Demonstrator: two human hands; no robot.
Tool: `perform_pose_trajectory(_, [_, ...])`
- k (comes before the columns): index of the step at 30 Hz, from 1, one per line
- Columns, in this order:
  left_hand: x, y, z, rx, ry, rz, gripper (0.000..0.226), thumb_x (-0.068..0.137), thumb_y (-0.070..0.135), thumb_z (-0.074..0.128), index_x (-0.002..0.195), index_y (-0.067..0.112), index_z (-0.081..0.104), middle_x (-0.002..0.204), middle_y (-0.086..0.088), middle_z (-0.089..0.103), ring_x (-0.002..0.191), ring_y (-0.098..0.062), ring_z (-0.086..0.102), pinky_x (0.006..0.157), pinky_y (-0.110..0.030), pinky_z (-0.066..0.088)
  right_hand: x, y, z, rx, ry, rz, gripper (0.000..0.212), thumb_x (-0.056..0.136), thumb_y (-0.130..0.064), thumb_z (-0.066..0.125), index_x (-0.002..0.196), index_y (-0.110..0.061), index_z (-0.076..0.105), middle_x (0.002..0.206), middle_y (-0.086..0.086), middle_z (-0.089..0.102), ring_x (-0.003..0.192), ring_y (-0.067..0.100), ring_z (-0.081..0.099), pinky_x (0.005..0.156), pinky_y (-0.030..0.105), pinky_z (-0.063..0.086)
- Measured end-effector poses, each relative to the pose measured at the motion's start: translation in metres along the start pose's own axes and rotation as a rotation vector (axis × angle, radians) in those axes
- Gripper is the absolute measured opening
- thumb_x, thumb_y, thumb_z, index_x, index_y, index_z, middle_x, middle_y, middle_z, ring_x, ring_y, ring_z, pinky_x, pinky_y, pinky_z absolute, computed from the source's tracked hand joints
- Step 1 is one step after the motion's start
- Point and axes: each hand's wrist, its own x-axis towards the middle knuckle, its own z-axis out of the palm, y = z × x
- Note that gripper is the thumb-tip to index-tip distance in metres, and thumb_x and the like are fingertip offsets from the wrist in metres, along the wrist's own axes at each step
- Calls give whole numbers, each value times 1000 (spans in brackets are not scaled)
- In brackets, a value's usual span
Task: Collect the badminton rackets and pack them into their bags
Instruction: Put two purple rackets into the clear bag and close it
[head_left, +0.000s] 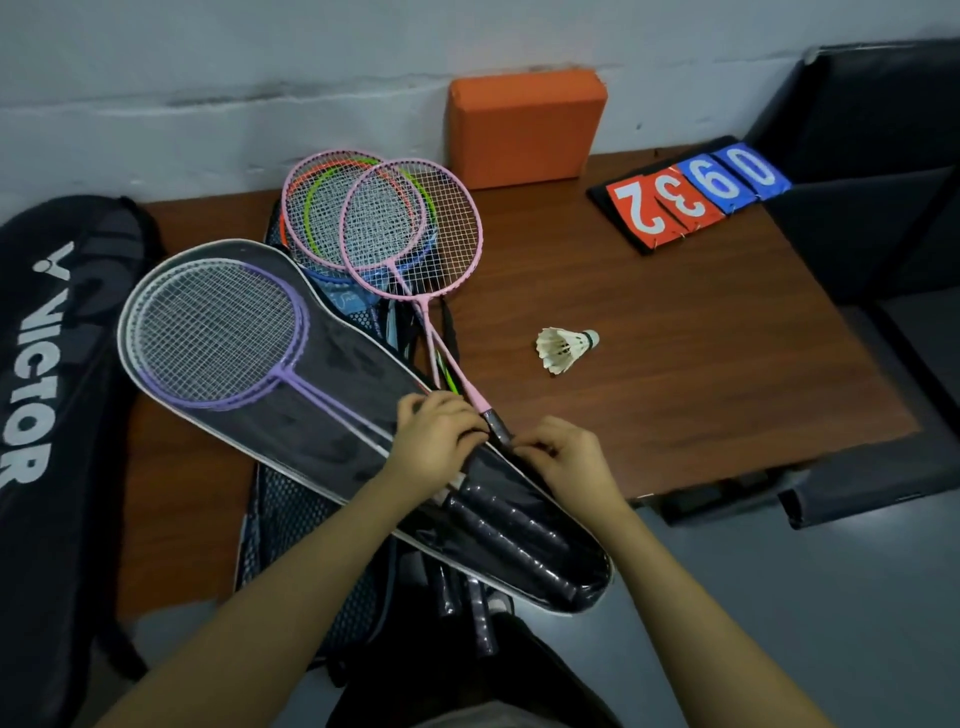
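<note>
We see a see-through racket bag (332, 415) lying slantwise on the brown table (675, 364), its handle end past the near edge. Purple racket (213, 338) inside, head toward the upper left. Left hand (436, 434) and right hand (561, 454) both pinch the bag's edge mid-length, fingers curled. Loose rackets, two of them pink (410, 223), piled just behind. Shuttlecock (563, 347) to the right, well apart. Black Victor bag (47, 389) at left; orange block (524, 127) and score flipper (696, 195) at the back
</note>
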Motion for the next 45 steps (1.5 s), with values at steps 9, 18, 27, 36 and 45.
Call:
perform_pose_trajectory(9, [14,11,16,-10,123,-214,18,90,31,56,90,24,73,101,8,68,116,-13,49,90,-34,18,-39,43,-43,-62,-15,112,10,82,-9,68,80,-16,75,70,-17,57,64,2,56,64,42,53])
perform_pose_trajectory(18, [-3,54,36,-50,-104,124,24,92,32,52,113,31,64,128,14,55,134,-15,30,100,-35,8,-56,51,-43,69,81,150,9,80,-5,67,78,-10,74,78,3,65,72,18,64,70,46,54])
perform_pose_trajectory(27, [5,75,37,-116,-45,44,13,88,35,57,89,33,70,100,19,65,107,-11,44,86,-26,12,-69,58,-55,-84,74,163,10,83,-12,65,81,-17,73,80,-1,64,75,20,61,68,44,52])
perform_pose_trajectory(36, [17,75,37,-129,27,-27,15,88,37,57,92,34,71,101,16,65,108,-12,45,87,-29,14,-91,73,-64,-92,124,339,19,84,-16,67,70,-5,60,76,8,66,71,27,62,66,46,52])
perform_pose_trajectory(45, [4,67,33,-43,59,-107,32,91,31,53,121,21,58,130,-2,50,124,-23,37,101,-38,20,-71,54,-54,-233,68,184,19,88,-30,61,104,-20,66,97,-6,59,90,18,59,77,39,50])
